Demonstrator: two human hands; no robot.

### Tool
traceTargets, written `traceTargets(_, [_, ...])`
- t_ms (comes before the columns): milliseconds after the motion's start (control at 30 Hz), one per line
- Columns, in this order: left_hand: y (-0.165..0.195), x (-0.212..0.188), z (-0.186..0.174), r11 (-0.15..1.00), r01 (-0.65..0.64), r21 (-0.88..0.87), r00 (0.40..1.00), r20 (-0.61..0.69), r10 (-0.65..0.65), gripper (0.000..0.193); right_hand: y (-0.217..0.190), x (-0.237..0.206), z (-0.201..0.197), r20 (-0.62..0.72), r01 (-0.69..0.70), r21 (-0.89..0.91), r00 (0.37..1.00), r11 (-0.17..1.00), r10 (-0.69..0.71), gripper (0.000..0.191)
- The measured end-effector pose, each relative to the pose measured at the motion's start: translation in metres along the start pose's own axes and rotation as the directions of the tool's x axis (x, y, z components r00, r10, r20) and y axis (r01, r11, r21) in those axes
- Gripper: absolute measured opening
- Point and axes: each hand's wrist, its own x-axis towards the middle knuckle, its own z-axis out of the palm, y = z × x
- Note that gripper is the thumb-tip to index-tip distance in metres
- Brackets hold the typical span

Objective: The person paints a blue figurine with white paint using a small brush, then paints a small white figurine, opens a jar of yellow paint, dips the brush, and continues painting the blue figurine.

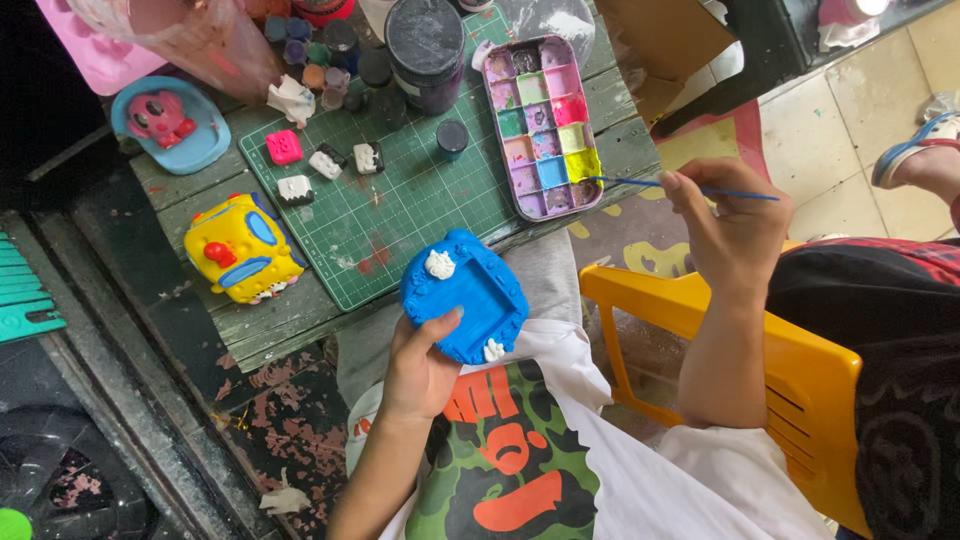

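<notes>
Left hand (420,365): fingers grip blue plaster frame (465,295). Right hand (735,225): fingers pinch thin brush (640,184) at paint palette (540,125) near worktop (300,320) edge.

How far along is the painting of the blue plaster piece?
Done: the blue plaster piece looks fully coated blue. In hand: the left hand holds it, while the right hand dips a thin brush at the palette. Left: its two small raised details remain white.

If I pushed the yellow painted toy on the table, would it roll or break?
The yellow painted figure looks blocky and sits flat on the wooden table, so it would probably slide, not roll. It seems hard, like moulded plaster, so it may chip if it fell. It lies close to the table's edge.
</notes>
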Motion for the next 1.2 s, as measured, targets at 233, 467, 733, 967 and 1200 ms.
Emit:
traceTargets(233, [0.0, -0.005, -0.002, 0.999, -0.031, 0.034, 0.997, 0.077, 0.028, 0.06, -0.024, 0.008, 0.009, 0.114, 0.332, -0.188, 0.942, 0.924, -0.316, 0.01])
traceTargets(467, [-0.002, -0.006, -0.004, 1.0, 0.014, -0.01, 0.999, 0.041, -0.013, 0.055, -0.032, 0.021, 0.029, 0.306, 0.623, -0.384, 0.783, 0.682, -0.542, 0.007])
traceTargets(733, [-0.005, -0.005, -0.006, 1.0, 0.008, 0.001, 0.999, 0.04, -0.008, 0.054, -0.031, 0.026, 0.037, 0.348, 0.634, -0.354, 0.772, 0.688, -0.533, 0.007])
traceTargets(967, [-0.005, -0.006, -0.006, 1.0, 0.006, -0.01, 0.999, 0.05, -0.006, 0.055, -0.028, 0.029, 0.037, 0.352, 0.643, -0.356, 0.764, 0.678, -0.54, 0.008])
traceTargets(1200, [-0.002, -0.007, -0.006, 1.0, 0.006, -0.012, 0.998, 0.068, -0.006, 0.056, -0.027, 0.027, 0.034, 0.329, 0.632, -0.357, 0.774, 0.688, -0.54, 0.005])
